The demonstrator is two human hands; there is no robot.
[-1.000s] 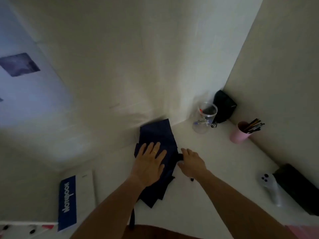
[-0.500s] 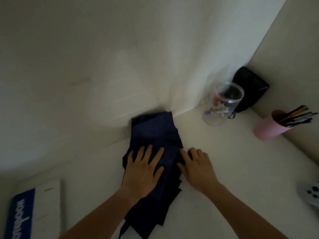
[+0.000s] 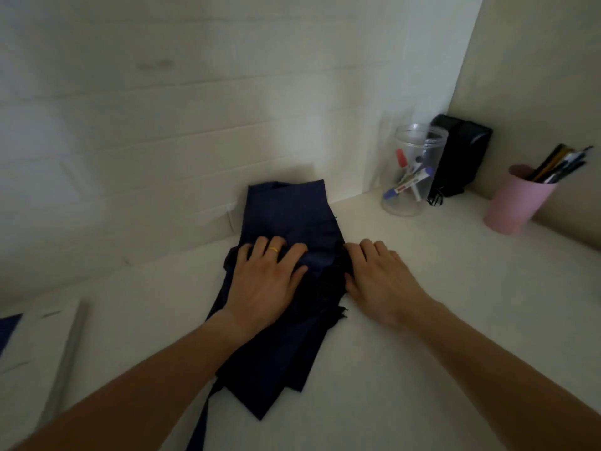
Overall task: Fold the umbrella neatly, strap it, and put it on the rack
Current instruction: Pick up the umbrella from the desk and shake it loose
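A dark navy umbrella (image 3: pixel 287 216) lies flattened on the white table (image 3: pixel 406 336), its far end against the back wall. Its cloth panels are layered and spread toward me, and a thin strap (image 3: pixel 200 424) trails off the near edge. My left hand (image 3: pixel 268 281), with a gold ring, lies flat on the cloth with fingers spread. Beside the umbrella's right edge rests my right hand (image 3: pixel 380 278), its fingertips touching the dark folds. No rack is in view.
At the back right stand a clear plastic jar of markers (image 3: pixel 411 170), a black object (image 3: pixel 461 157) in the corner, and a pink cup of pens (image 3: pixel 517 200). A white box (image 3: pixel 35 349) lies at the left edge. Walls close in behind and on the right.
The camera has tilted down and closer over the table. Both hands have stayed on the umbrella, the right one settling flat against its right edge.
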